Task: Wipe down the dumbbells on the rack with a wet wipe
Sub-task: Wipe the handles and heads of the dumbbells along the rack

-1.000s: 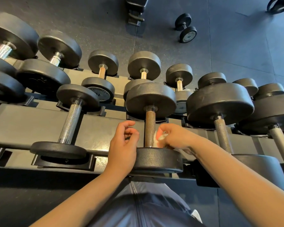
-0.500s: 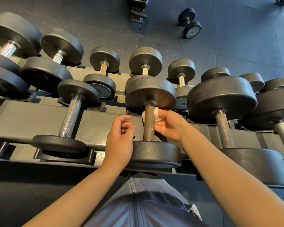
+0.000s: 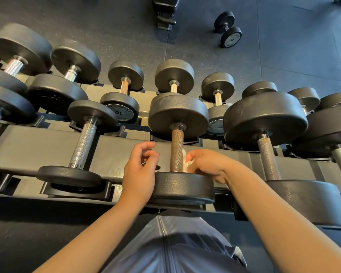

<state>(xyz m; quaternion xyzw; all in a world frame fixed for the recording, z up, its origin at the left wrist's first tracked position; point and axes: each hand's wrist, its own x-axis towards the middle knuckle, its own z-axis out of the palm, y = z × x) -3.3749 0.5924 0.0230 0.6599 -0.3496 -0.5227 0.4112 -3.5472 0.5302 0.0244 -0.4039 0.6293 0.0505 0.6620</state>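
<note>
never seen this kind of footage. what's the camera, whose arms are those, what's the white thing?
There is no machine here. One wide-angle camera sits on a person's head and looks forward and down, so the two bare arms coming up from the bottom edge are that person's own. In front of them is a dumbbell rack with several rows of dumbbells; one more pair lies apart on the floor. The right hand holds a white wet wipe against the brownish handle of the middle dumbbell in the near row, low down by its near plate. The left hand is next to that plate with loosely curled fingers, holding nothing that I can make out. The grey fabric at the bottom is the person's clothing.
</note>
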